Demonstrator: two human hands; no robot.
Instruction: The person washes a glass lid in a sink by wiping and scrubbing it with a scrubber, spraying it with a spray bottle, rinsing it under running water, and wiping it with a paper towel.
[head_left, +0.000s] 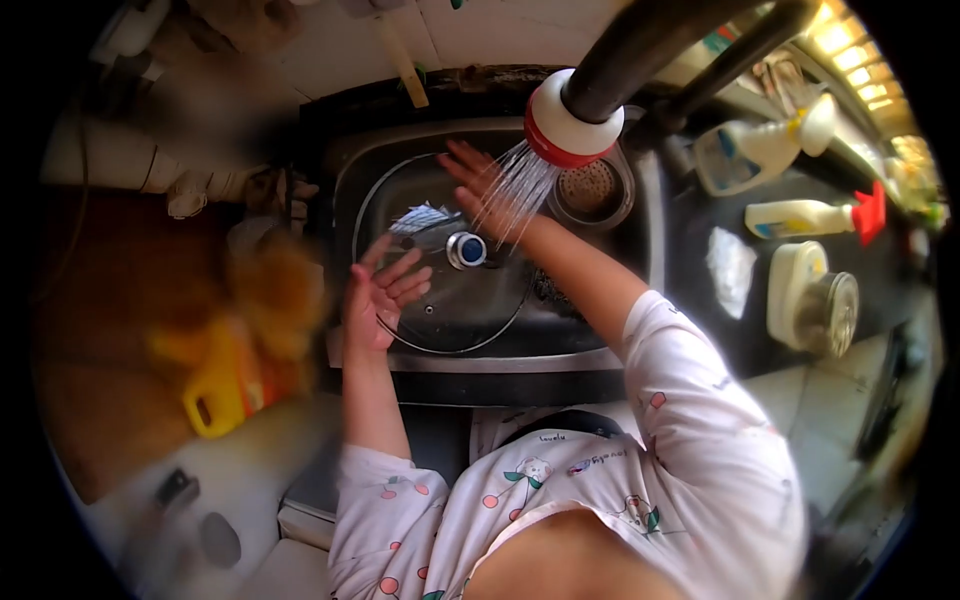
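Observation:
A round glass lid (450, 325) with a thin metal rim and a blue-centred knob (467, 251) is over the sink basin. My left hand (388, 295) is at the lid's left edge, its fingers spread behind the glass and its thumb by the rim. Water falls from a red and white shower-style tap head (575, 120) onto my right hand (485, 190). That hand has its fingers apart at the lid's upper right edge and grips nothing visible. A crumpled blue and white piece (424, 218) shows near the knob.
Right of the sink (480, 366) lie a white spray bottle with a red trigger (800, 218), another spray bottle (745, 155), a crumpled white bag (731, 270), a pale tub (790, 290) and a round metal container (835, 315). A drain strainer (588, 192) sits at the sink's back right.

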